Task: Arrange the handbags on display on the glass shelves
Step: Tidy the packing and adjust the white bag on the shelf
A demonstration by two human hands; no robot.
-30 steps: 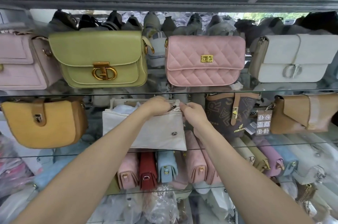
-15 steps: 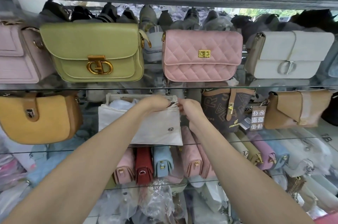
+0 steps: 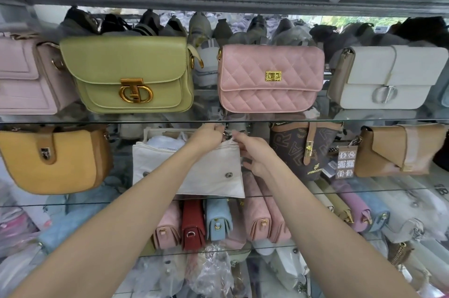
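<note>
Head view: my left hand (image 3: pixel 211 133) has its fingers curled over the top right edge of the cream-white fabric handbag (image 3: pixel 194 171), pinching at the small metal zip pull. My right hand (image 3: pixel 252 152) meets it there, thumb and forefinger pinching the same top corner, the remaining fingers loosely spread beside the bag's right side. This bag stands on the middle glass shelf (image 3: pixel 364 189), its mouth open at the left with white stuffing showing. Left of it sits a mustard-yellow rounded handbag (image 3: pixel 53 161); right of it a brown monogram bucket bag (image 3: pixel 303 152), then a tan envelope-flap bag (image 3: pixel 398 149). On the shelf above stand a green flap bag with gold clasp (image 3: pixel 128 74) and a pink quilted bag (image 3: pixel 269 79).
</note>
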